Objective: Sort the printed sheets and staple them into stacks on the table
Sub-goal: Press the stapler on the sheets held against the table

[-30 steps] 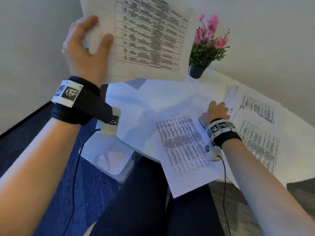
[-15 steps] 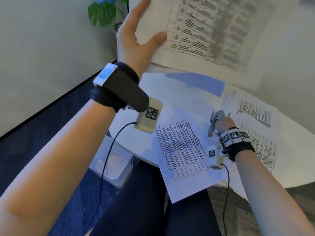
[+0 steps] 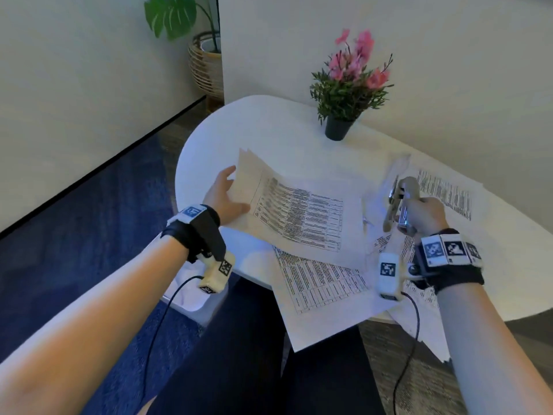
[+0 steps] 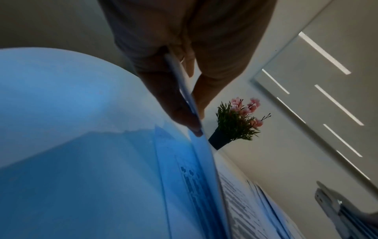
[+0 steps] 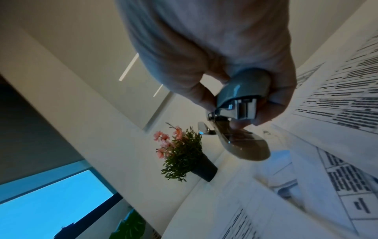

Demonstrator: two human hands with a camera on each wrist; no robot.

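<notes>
Desk (image 3: 269, 127) first: white, rounded, strewn with printed sheets, one sheet (image 3: 323, 298) hanging over the near edge and more sheets (image 3: 446, 196) lying to the right. Above its middle the left hand (image 3: 223, 196) holds a stack of sheets (image 3: 299, 214) by the left edge, thumb on top, fingers (image 4: 184, 116) beneath. A potted pink flower (image 3: 350, 82) stands at the back. Right hand (image 3: 425, 217) has its fingers (image 5: 200, 95) wrapped round a stapler (image 3: 399, 205), lifted just beside the stack.

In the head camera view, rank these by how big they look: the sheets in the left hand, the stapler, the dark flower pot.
Largest to smallest as they appear:
1. sheets
2. stapler
3. flower pot
The pot stands farther from the camera, so its true size against the stapler is unsure.
</notes>
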